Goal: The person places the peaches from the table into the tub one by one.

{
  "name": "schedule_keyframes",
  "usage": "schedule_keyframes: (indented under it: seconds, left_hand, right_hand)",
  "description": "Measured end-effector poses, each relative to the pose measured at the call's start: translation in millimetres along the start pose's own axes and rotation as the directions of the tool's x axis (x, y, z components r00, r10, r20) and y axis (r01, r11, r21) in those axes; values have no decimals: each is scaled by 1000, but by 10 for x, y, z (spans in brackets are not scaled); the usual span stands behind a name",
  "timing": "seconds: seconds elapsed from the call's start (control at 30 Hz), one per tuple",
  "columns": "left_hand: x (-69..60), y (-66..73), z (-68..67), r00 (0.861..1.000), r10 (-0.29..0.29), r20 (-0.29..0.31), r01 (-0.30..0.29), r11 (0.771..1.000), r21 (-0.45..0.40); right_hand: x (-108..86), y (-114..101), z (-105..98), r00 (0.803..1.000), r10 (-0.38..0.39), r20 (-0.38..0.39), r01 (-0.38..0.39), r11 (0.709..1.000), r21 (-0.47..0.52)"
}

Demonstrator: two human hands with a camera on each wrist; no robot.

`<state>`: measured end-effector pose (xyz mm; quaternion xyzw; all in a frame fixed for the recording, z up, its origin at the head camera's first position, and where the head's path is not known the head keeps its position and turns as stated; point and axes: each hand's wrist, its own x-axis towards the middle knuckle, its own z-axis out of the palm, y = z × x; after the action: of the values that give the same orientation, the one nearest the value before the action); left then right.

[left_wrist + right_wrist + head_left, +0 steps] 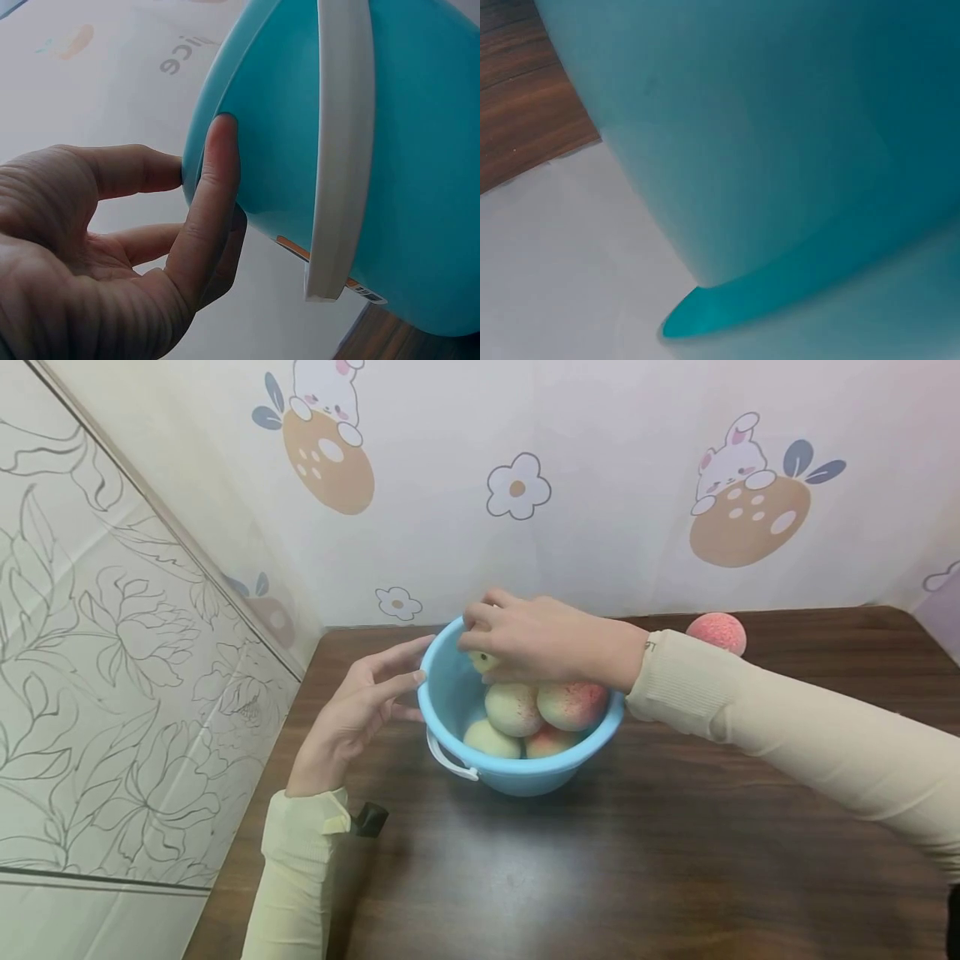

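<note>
A light blue bucket [525,767] stands on the table with several peaches [514,710] inside it. The fairly straight fingers and thumb of my left hand [358,703] touch the bucket's left side at the rim; in the left wrist view one finger [214,176] lies along the outer wall just under the lip. Over the bucket's far part, my right hand [532,635] reaches inside and grips a pale yellow peach [482,660], mostly hidden by the hand. The right wrist view shows the bucket wall [742,150] up close, without the hand.
Another pink-red peach [717,632] sits at the table's back edge, partly behind the right sleeve. The bucket's white handle [450,760] hangs at its left front. A patterned wall [600,527] rises behind the brown wooden table [675,860], and a flower-drawn panel [135,677] borders the left.
</note>
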<state>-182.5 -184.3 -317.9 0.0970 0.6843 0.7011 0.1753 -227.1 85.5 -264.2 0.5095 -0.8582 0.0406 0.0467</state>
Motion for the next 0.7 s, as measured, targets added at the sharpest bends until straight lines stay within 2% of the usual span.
schedule_keyframes:
  seconds: [0.27,0.7]
  left_hand:
    - [-5,9,7,1000,-2,-4,2,1000,1]
    - [-6,-1,9,1000,1,-13,-1,1000,11]
  right_hand:
    - [-21,-6,-37,1000,17,-6,-17,1000,-7]
    - [-150,26,-142,996,60,-71,-61,998,-4]
